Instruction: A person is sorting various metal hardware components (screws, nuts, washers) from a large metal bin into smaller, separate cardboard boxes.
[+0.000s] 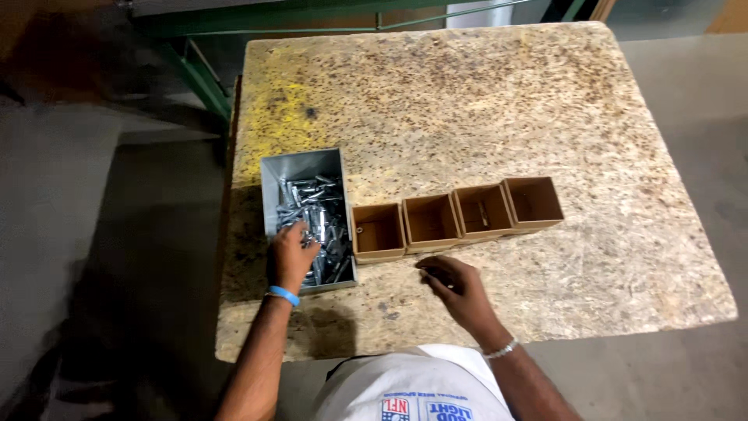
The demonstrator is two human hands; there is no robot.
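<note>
A grey metal bin (304, 160) sits at the table's left edge, filled with several shiny metal parts (318, 204). My left hand (291, 254), with a blue wristband, reaches into the near end of the bin, its fingers curled down onto the parts. My right hand (458, 290), wearing a silver bracelet, rests on the table just in front of a row of small brown cardboard boxes. Its fingers are drawn together, and whether they hold anything is unclear. The nearest boxes are the left one (379, 234) and the second (430, 221).
Two more open boxes (481, 210) (533, 203) continue the row to the right; one holds a small metal piece. The speckled chipboard table (499, 101) stands on a grey floor, with a green metal frame (204, 78) behind its far left corner.
</note>
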